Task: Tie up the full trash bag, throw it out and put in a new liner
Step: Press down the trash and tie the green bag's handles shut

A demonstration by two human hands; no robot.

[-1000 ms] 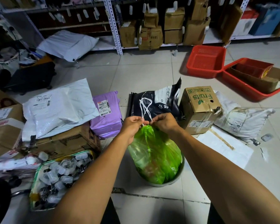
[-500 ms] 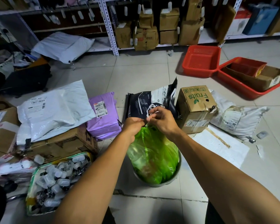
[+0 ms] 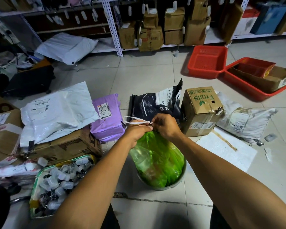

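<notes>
Green trash bag (image 3: 157, 161), white drawstring (image 3: 135, 122) pinched by both hands (image 3: 153, 128), beside "Fruits" box (image 3: 201, 109).

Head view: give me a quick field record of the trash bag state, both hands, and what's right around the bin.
bag: green trash bag, neck gathered, sitting in the bin
bin: round metal bin on the tiled floor
drawstring: white drawstring, loop sticking out left of the hands
left hand: left hand gripping the bag neck and drawstring
right hand: right hand pinching the drawstring at the neck
knot: hidden by the fingers, cannot tell
behind bin: black pet-print pouch, Fruits carton, purple mailer
</notes>
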